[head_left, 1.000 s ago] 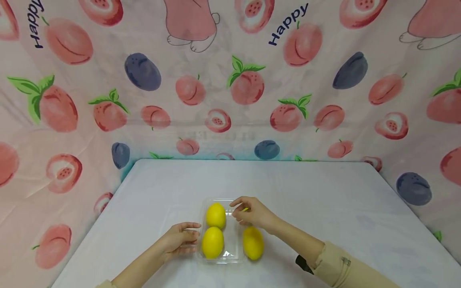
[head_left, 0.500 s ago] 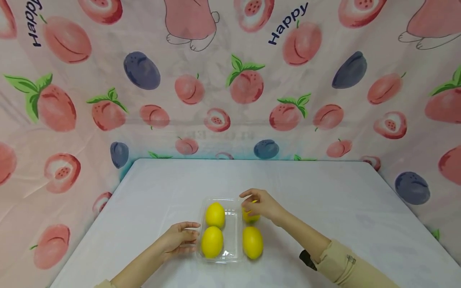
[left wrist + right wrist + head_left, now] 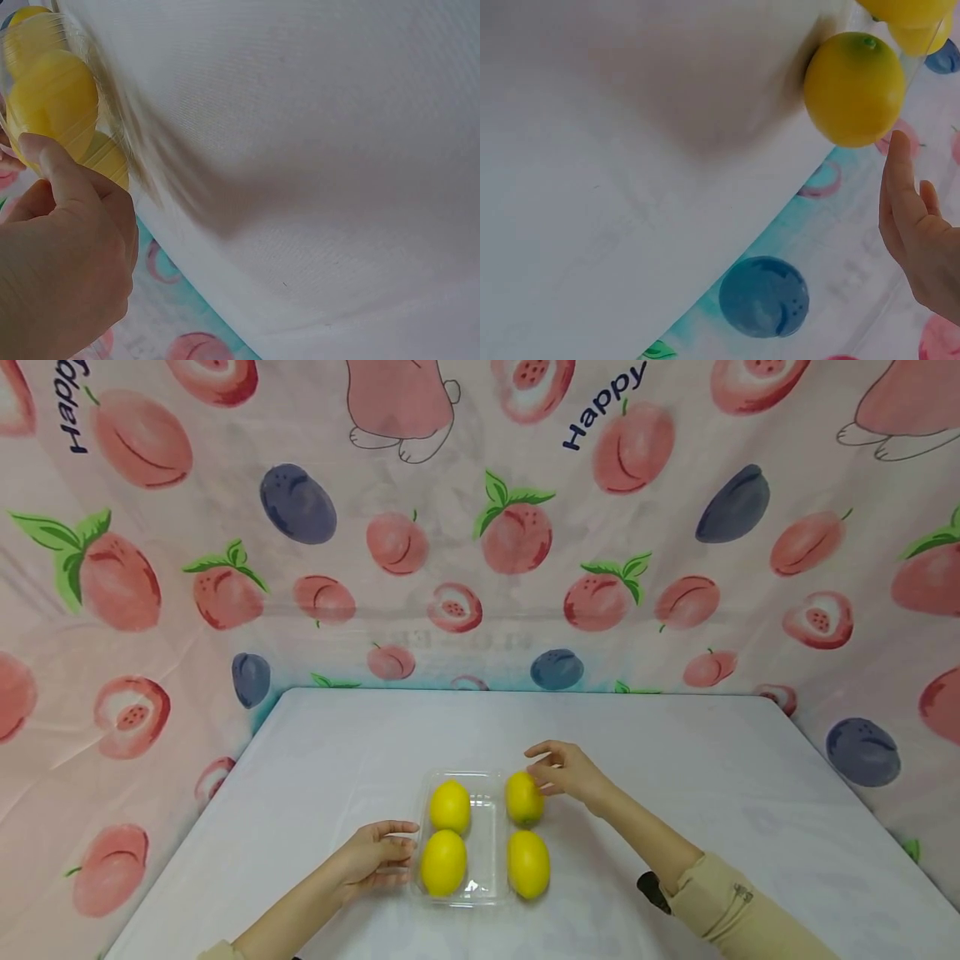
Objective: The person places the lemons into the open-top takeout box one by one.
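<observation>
A clear plastic box (image 3: 486, 852) sits near the front of the table, with two lemons, a far one (image 3: 450, 807) and a near one (image 3: 443, 863), along its left side. Just outside its right edge lie two more, a far lemon (image 3: 524, 798) and a near lemon (image 3: 528, 864). My left hand (image 3: 377, 857) is at the box's left wall, fingers extended; in the left wrist view a finger touches the plastic. At the far right lemon, my right hand (image 3: 567, 773) has loosely bent fingers and holds nothing; the right wrist view shows the fingertips apart from the lemon (image 3: 855, 90).
A white cloth covers the table (image 3: 637, 752). Behind it and at both sides hangs a pink curtain (image 3: 465, 552) printed with peaches and plums. A dark band (image 3: 652, 892) shows by the right sleeve.
My right hand has moved right and away from me, off the far right lemon, which now shows almost whole beside the box. My left hand and the box have stayed in place.
</observation>
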The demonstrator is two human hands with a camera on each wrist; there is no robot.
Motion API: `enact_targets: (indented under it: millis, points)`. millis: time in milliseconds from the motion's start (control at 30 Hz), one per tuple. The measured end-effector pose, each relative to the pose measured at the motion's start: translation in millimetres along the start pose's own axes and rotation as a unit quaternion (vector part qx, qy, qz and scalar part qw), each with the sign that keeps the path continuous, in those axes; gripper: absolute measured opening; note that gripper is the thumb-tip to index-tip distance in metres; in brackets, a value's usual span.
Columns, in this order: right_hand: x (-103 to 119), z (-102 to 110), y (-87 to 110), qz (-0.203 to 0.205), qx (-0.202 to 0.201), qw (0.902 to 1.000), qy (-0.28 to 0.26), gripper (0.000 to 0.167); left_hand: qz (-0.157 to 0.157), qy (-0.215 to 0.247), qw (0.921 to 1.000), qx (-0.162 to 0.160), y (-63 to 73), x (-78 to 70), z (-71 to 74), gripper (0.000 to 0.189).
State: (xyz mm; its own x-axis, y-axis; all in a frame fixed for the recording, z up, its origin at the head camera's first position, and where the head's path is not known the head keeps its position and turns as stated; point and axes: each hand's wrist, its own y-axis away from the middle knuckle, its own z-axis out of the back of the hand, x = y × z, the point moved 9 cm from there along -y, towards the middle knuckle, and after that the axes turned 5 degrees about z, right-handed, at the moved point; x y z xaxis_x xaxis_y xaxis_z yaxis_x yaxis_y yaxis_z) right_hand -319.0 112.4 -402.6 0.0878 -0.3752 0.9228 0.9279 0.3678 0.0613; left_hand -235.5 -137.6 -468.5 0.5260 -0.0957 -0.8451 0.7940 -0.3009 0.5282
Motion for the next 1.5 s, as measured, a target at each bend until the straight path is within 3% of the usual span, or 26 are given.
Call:
enact_targets:
  millis: [600, 867, 1267, 1500]
  points:
    - [-22.0, 17.5, -4.6, -0.045, -0.021, 0.998, 0.039, 0.038, 0.005, 0.004, 0.9999, -0.011, -0.1, 1.8, -1.9, 0.04]
    - [-40.1, 5.0, -12.2, -0.098, 0.0, 0.9937, 0.055, 0.045, 0.014, 0.003, 0.9996, -0.026, -0.9, 5.3, 1.5, 0.042]
    - [-46.1, -10.7, -18.2, -0.108, 0.033, 0.9909, 0.072, 0.042, 0.01, -0.005, 0.9995, -0.03, -0.5, 4.3, 3.5, 0.042]
    - [-48.8, -16.0, -16.9, -0.135, 0.04, 0.9862, 0.087, 0.041, 0.01, -0.004, 0.9995, -0.03, 0.5, 2.0, 1.3, 0.042]
